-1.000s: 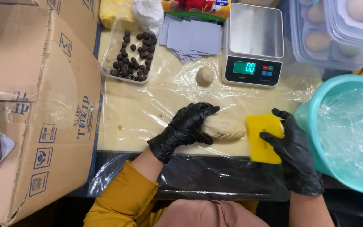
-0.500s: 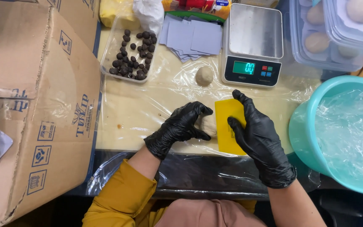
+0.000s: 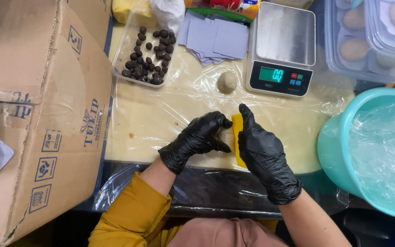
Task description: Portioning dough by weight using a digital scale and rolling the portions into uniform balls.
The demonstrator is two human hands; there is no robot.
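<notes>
Since the earlier frame the right hand (image 3: 264,158) has swung the yellow scraper (image 3: 237,137) left, upright against the dough log (image 3: 227,137), w/ fingers flat on the blade. Left hand (image 3: 200,137) curls over the log, gripping it. One dough ball (image 3: 227,81) sits near the scale (image 3: 282,45); most dough looks uncut. Tray of dark filling balls (image 3: 145,50) untouched.

A plastic-wrapped tabletop (image 3: 161,114) beside a large cardboard box (image 3: 37,114).
</notes>
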